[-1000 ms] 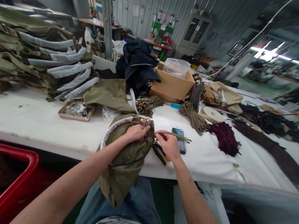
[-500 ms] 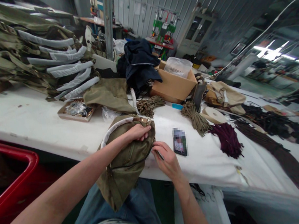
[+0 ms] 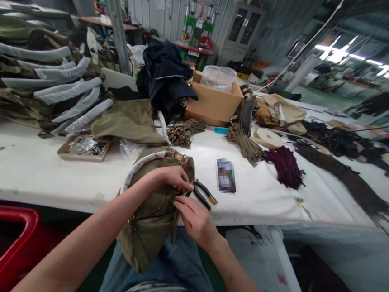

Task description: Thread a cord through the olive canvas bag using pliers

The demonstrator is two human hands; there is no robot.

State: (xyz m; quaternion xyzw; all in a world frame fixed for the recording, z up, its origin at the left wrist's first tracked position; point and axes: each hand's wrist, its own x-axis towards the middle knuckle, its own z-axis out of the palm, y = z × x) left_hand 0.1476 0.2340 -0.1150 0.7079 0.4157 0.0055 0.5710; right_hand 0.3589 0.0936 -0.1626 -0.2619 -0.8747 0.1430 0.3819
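An olive canvas bag (image 3: 149, 213) with a white-wrapped handle hangs over the near edge of the white table (image 3: 29, 165) onto my lap. My left hand (image 3: 173, 178) is curled on the bag's upper right side, fingers pressed onto the fabric. Just below it, my right hand (image 3: 195, 216) pinches a thin olive strip (image 3: 175, 218) that hangs from the bag. A pair of pliers (image 3: 203, 193) with yellow tips lies on the table right beside both hands. A phone (image 3: 226, 182) lies face up a little further right.
Bundles of olive cords (image 3: 245, 144) and maroon cords (image 3: 285, 167) lie to the right, dark brown cords (image 3: 350, 182) beyond. A cardboard box (image 3: 213, 103), dark cloth (image 3: 166, 78), stacked olive bags (image 3: 32, 83) and a small hardware tray (image 3: 82, 146) stand behind. A red bin (image 3: 8, 244) is at my left.
My right hand has come back from beside the phone to the bag's side and now pinches a strip there. The pliers now lie uncovered on the table. The view has shifted left.
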